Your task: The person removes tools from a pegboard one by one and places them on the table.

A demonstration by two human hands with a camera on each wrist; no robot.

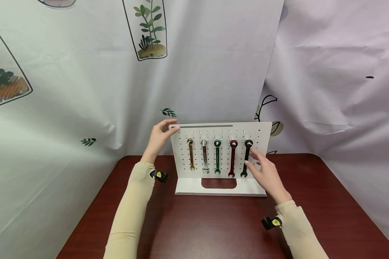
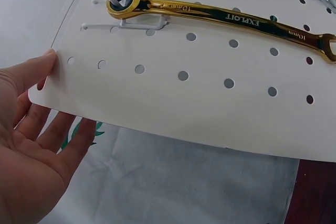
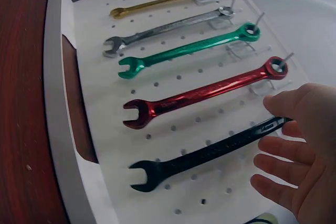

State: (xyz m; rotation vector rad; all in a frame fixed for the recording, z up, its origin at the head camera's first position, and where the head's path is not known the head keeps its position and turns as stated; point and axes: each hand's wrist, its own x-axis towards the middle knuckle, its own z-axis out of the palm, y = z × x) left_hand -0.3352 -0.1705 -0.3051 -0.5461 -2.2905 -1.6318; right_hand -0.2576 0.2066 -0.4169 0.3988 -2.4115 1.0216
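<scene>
A white pegboard stand (image 1: 220,187) holds a row of combination wrenches, each hung by its ring end on a hook. From left to right they are a gold wrench (image 1: 191,154), a silver wrench (image 1: 205,153), a green wrench (image 1: 217,156), a red wrench (image 1: 232,158) and a black wrench (image 1: 246,158). My left hand (image 1: 160,136) pinches the board's upper left corner, thumb in front and fingers behind. Beside the black wrench, my right hand (image 1: 267,174) has its thumb and fingers spread; the right wrist view does not settle whether it touches the wrench, whose ring end is hidden there.
The stand rests on a dark red wooden table (image 1: 214,223). Behind it hangs a pale cloth (image 1: 214,72) printed with plants. The stand's base has a rectangular cutout (image 1: 219,183). Metal hooks (image 3: 289,59) stick out from the board through the wrenches' rings.
</scene>
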